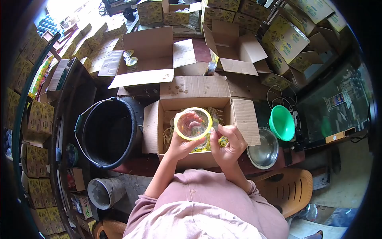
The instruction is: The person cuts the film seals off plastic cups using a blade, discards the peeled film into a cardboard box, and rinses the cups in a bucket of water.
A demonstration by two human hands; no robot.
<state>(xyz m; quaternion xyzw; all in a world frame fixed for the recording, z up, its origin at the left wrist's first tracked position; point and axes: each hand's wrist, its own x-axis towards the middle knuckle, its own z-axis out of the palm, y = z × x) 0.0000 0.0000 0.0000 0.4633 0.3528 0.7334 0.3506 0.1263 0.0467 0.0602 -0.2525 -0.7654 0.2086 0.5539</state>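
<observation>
A clear plastic jar with a yellow rim [186, 138] is tilted so that I look into its open mouth. My left hand [178, 146] is wrapped round its left and lower side. At the jar's right side, my right hand [228, 145] pinches a small, thin, see-through strip [215, 120], perhaps a label or a piece of film; its kind is unclear. Both hands are over an open cardboard box [194, 87] with its flaps folded out. Inside lie many small yellow-green wrapped pieces [203, 150], partly hidden by the jar and hands.
On the left stands a black bucket [134, 119] with a wire handle. A green bowl [281, 123] and a metal bowl [264, 150] are at the right. Farther back, one open carton [153, 44] holds yellow-lidded tubs [131, 61]; another open carton [239, 67] sits beside it.
</observation>
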